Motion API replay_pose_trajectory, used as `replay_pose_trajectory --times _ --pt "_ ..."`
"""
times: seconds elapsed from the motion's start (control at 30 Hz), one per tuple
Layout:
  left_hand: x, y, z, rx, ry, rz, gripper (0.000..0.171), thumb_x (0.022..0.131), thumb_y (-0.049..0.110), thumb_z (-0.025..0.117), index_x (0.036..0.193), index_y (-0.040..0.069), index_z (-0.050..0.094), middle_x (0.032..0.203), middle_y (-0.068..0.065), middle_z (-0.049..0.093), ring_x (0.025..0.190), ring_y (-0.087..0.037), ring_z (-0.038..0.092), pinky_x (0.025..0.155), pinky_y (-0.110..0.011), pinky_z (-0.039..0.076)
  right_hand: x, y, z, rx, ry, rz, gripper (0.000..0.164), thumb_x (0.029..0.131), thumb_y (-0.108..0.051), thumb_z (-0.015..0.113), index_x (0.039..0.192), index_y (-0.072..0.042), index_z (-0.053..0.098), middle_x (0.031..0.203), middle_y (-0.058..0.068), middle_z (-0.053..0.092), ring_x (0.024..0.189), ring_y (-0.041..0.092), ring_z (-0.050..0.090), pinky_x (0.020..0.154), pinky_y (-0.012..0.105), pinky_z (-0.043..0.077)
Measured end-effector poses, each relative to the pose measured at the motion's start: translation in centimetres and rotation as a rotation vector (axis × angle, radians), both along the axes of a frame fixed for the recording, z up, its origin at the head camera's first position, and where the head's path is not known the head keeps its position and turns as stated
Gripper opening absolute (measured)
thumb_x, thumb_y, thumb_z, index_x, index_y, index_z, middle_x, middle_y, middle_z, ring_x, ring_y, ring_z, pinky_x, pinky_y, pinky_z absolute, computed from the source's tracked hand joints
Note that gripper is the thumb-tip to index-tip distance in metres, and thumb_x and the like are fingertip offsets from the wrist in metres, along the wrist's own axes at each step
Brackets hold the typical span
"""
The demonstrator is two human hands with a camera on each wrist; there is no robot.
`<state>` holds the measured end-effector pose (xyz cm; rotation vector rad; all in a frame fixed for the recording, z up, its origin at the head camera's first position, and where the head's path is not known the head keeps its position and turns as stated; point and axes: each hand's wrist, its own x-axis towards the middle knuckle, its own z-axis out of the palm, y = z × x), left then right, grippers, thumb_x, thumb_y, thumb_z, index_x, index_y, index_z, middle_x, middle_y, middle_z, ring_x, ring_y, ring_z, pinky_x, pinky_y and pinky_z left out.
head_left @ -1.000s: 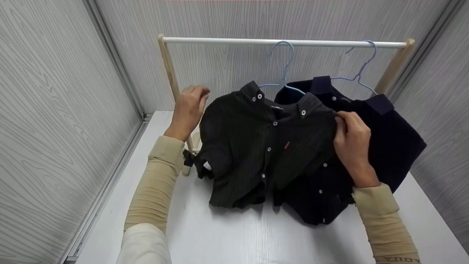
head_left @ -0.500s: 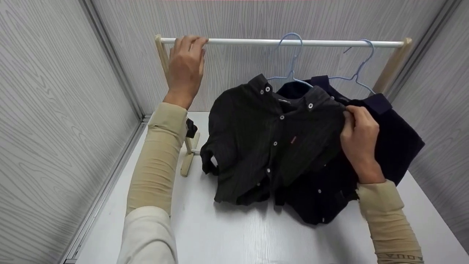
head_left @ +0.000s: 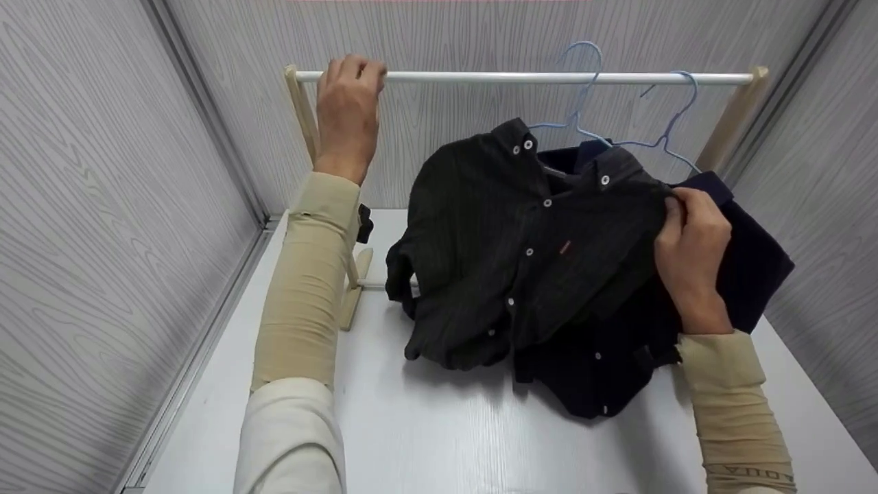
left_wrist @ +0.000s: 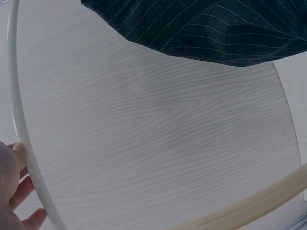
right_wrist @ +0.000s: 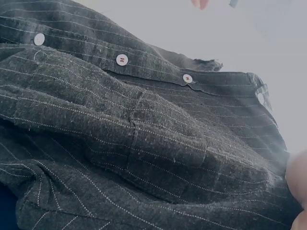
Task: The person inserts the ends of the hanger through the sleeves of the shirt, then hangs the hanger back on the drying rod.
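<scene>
My right hand (head_left: 694, 257) pinches the shoulder of a dark pinstriped button-up shirt (head_left: 480, 233) with white buttons and a small red tag. In the right wrist view the shirt (right_wrist: 144, 124) fills most of the picture, the hand's edge at far right. A blue hanger (head_left: 576, 113) sits inside its collar, its hook rising above the white rail (head_left: 480, 77). At the rail's left end, my left hand (head_left: 346, 113) grips the rail; the left wrist view has its fingers (left_wrist: 29, 189) curled against it. Behind the dark shirt hangs a navy shirt (head_left: 754, 261), partly covered by it.
A second blue hanger (head_left: 664, 130) hooks over the rail and carries the navy shirt. Wooden posts (head_left: 734, 123) hold the rail at both ends. The rack stands on a white table (head_left: 439, 439), with wood-grain panels (head_left: 103, 206) at the back and sides.
My left hand has gone from beside the shirt's sleeve up onto the rail. My right hand has moved the dark shirt and its hanger right and upward, the hook now higher over the rail.
</scene>
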<state>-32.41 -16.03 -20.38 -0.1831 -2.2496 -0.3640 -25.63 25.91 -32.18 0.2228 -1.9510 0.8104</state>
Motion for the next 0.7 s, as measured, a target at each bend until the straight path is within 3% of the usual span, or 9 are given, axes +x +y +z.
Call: replay_pose_trajectory --times 0.27,0.5,0.7 --pt "-0.1 0.4 0.5 0.019 0.015 0.075 0.028 0.100 0.024 0.053 0.115 0.009 0.072 0.115 -0.008 0.068 0.112 -0.026 0.059 0.101 -0.039 0.044 0.1 0.4 -0.9 0.002 -0.022 -0.013 0.025 0.101 -0.012 0.054 0.099 0.010 0.066 0.097 0.028 0.066 0.096 0.040 0.065 0.086 0.050 0.048" --pt "0.0 0.6 0.6 0.042 0.042 0.080 0.027 0.100 0.025 0.053 0.111 0.009 0.072 0.112 -0.007 0.068 0.109 -0.025 0.059 0.104 -0.038 0.042 0.5 0.6 -2.4 -0.008 -0.051 -0.001 0.024 0.101 -0.012 0.054 0.101 0.008 0.066 0.099 0.025 0.068 0.095 0.038 0.065 0.084 0.047 0.047" --pt "0.2 0.6 0.1 0.031 0.073 0.056 0.028 0.102 0.023 0.050 0.111 0.006 0.071 0.110 -0.010 0.067 0.106 -0.028 0.059 0.097 -0.040 0.043 0.6 0.9 -3.5 -0.001 -0.119 0.020 0.026 0.102 -0.015 0.053 0.109 0.006 0.066 0.107 0.025 0.067 0.102 0.038 0.064 0.089 0.049 0.047"
